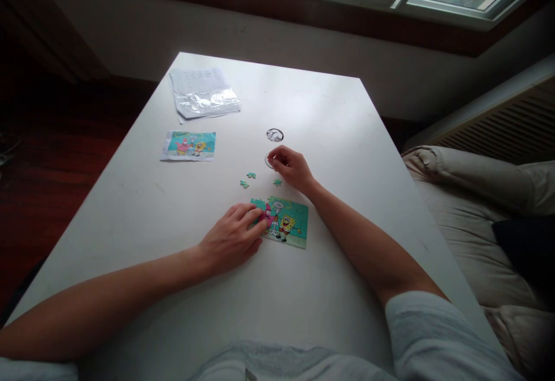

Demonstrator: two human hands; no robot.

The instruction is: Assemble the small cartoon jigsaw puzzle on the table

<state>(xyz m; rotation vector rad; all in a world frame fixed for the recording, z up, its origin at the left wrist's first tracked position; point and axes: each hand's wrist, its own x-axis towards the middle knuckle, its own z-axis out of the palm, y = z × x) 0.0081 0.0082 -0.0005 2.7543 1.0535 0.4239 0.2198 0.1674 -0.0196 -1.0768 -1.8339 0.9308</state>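
Observation:
A nearly whole cartoon jigsaw puzzle (295, 219) lies flat on the white table, with a gap along its upper edge. My left hand (232, 233) rests on the puzzle's left end, fingers stretched out and covering part of it. Beyond the puzzle, my right hand (290, 167) has its thumb and fingertips pinched together; whatever they hold is too small or hidden to make out. Loose green pieces lie near it: one puzzle piece (277, 182) just below the hand, another puzzle piece (251, 176) to its left, and a third puzzle piece (244, 184) beside that.
A small printed picture (191, 145) of the same cartoon lies at the left. Behind it are papers under a clear plastic sleeve (208, 102). A round, dark-rimmed spot (274, 135) shows on the table (329, 115); my right hand partly covers another. A beige sofa (459, 213) stands at the right.

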